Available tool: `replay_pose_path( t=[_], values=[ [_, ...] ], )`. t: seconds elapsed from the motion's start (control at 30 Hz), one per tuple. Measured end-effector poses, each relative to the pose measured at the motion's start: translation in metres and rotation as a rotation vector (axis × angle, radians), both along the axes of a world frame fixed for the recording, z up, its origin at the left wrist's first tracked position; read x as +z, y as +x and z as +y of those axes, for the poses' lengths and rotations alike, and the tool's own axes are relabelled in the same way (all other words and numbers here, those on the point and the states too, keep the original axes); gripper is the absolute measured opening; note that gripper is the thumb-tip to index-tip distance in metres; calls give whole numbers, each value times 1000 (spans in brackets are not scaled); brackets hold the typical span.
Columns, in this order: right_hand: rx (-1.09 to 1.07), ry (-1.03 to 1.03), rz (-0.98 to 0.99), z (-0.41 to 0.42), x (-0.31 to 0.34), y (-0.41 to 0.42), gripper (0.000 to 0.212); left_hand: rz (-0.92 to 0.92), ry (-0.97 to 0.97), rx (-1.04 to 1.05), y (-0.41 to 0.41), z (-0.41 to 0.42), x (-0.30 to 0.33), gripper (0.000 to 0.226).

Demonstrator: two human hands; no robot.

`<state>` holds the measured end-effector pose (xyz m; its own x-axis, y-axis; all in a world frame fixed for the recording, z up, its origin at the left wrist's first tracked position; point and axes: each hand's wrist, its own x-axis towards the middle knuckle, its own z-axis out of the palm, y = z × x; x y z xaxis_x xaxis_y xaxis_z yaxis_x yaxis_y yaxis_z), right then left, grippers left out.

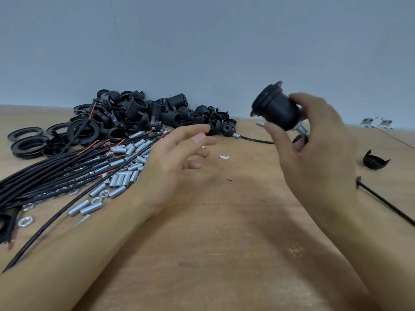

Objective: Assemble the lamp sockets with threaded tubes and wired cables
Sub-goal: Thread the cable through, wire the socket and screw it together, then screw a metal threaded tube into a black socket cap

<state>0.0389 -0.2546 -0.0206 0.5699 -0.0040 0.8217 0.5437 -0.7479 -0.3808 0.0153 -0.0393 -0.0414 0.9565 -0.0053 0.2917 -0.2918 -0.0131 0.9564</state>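
Right hand [314,135] gripping black lamp socket [277,106] above desk [224,243]. Left hand [177,158] relaxed, fingers spread, holding nothing, near metal tubes [125,176].

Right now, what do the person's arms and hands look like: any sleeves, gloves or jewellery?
Both forearms are bare as far as the frame shows, with no sleeves in view. The left hand and right hand wear no gloves. No rings, watch or wristband show, though motion blur softens the right hand.
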Motion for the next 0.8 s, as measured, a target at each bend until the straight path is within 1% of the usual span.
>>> replay_pose_path(
  t=[0.03, 0.1, 0.13, 0.17, 0.23, 0.3, 0.33, 0.4, 0.47, 0.53, 0.6, 0.63, 0.67, 0.7, 0.77, 0.8],
  values=[
    [-62, -41, 42, -5, -1, 6, 36, -1, 14, -4, 0, 0, -1, 38],
    [-129, -79, 301, -12, -8, 17, 32, 7, 27, -6, 0, -1, -2, 35],
    [-120, -70, 425, -13, -13, 20, 29, 6, 45, -1, 0, -2, -2, 34],
    [-95, -48, 500, -14, -17, 23, 24, 0, 76, 9, 0, -2, -3, 30],
    [-27, 10, 531, -14, -18, 22, 16, -13, 135, 33, -1, -3, -4, 19],
    [82, 30, 513, -8, -15, 16, 20, -27, 150, 77, 0, -4, -6, 16],
    [154, 1, 522, -4, -14, 12, 22, -34, 156, 101, 0, -5, -6, 19],
    [320, -149, 534, 7, -16, 2, 25, -58, 212, 140, 0, -6, -7, 39],
    [503, -264, 526, 19, -20, -6, 35, -75, 296, 148, 0, -6, -8, 54],
    [574, -282, 499, 23, -22, -7, 38, -66, 414, 123, -1, -5, -11, 52],
    [496, -247, 523, 19, -20, -1, 40, -90, 550, 101, 0, -3, -14, 39],
    [405, -221, 543, 13, -20, 5, 47, -108, 590, 101, 0, -2, -14, 35],
    [278, -206, 539, 5, -20, 12, 53, -116, 612, 106, 1, -1, -15, 34],
    [121, -201, 502, -6, -19, 21, 52, -117, 622, 110, 1, 0, -15, 36],
    [-167, -164, 432, -28, -15, 37, 43, -120, 631, 114, 2, 1, -16, 40],
    [-275, -151, 448, -39, -14, 43, 43, -125, 633, 113, 2, 1, -17, 40]
  ],
)
